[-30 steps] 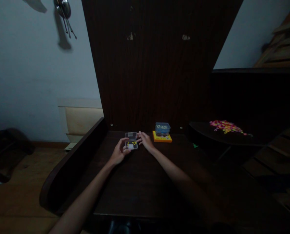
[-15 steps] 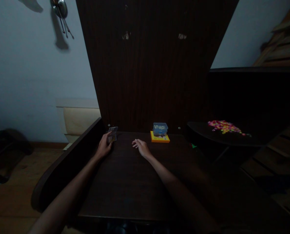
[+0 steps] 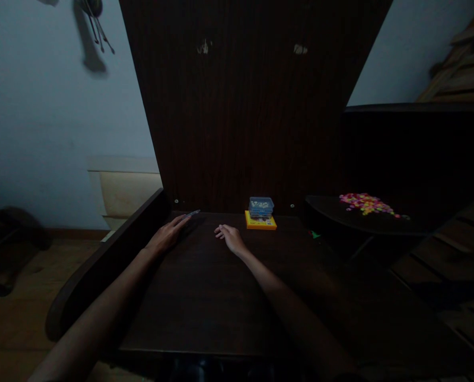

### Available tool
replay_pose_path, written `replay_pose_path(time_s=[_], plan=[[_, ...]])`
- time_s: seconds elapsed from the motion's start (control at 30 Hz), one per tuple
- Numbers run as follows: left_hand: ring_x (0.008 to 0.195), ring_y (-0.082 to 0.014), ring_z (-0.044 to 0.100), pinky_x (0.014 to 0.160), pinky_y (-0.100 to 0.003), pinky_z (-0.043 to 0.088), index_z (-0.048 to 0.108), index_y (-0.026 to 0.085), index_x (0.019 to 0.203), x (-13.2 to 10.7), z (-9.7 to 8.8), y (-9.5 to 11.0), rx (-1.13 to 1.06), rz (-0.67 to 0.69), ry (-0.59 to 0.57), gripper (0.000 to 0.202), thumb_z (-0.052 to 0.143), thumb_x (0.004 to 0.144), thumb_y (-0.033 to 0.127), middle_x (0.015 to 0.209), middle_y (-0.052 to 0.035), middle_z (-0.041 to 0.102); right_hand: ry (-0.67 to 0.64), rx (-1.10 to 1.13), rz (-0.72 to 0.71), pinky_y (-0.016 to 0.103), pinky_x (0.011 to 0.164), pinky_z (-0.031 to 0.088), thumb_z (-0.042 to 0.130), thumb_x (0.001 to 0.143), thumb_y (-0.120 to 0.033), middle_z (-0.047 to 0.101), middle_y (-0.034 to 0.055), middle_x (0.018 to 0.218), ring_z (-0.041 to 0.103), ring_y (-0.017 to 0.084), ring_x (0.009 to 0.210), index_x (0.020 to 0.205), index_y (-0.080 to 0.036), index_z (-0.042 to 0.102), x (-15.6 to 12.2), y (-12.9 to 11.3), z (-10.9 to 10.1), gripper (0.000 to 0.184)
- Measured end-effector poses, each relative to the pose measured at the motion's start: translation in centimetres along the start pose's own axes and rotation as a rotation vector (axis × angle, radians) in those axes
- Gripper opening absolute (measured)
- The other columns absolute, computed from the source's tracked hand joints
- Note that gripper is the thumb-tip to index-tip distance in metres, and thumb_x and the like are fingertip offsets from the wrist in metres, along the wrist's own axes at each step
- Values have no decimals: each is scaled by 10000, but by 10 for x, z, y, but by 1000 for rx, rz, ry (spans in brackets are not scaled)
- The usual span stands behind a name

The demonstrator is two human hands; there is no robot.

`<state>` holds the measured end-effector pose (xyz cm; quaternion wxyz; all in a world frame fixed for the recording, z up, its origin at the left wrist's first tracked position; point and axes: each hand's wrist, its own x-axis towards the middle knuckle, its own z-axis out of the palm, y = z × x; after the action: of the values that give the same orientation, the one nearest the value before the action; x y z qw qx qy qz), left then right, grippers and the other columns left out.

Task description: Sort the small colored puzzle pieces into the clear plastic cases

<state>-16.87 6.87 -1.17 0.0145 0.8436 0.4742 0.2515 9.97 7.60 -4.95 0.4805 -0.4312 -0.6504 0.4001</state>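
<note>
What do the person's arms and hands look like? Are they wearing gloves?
No gloves! The left hand and right hand are bare. The forearms are bare too, with no sleeve or watch in sight. It's too dim to see small marks.

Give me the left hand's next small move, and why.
Probably ease the thin, clear plastic box level onto the dark brown wooden tabletop: it shows tilted, nearly edge-on, at the fingers of the left hand, and its contents cannot be seen.
</note>
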Motion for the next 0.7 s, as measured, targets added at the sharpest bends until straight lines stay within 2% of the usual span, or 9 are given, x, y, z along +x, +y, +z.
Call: replay_pose_path(time_s=[0.17,0.3,0.5,0.7], plan=[[1138,-262,615,998,-397,481,498,305,1379,2,-12,0,-42,6,4,574,503,809,231,1403,-34,538,-3,-2,-4,260,652,506,399,945,-436,688,58,789,660,145,691,777,-152,646,0,0,0,412],[1230,-289,556,1032,-440,455,435,270,1430,-3,-20,4,-43,-37,79,596,460,837,217,1480,-56,448,4,0,-10,263,672,505,403,941,-418,693,61,812,667,149,720,778,-152,648,0,0,2,396],[1301,-273,492,1100,-424,400,482,212,1397,-10,-16,9,-22,-12,113,555,452,843,189,1455,-74,480,1,-4,-5,279,677,509,419,935,-421,702,68,810,669,161,721,771,-153,652,0,0,2,391],[1287,-255,502,1054,-399,444,351,200,1463,-12,-16,15,85,-129,190,599,470,879,246,1454,-103,475,5,-14,5,274,677,509,436,931,-434,710,60,809,669,161,729,757,-166,664,0,1,3,393]])
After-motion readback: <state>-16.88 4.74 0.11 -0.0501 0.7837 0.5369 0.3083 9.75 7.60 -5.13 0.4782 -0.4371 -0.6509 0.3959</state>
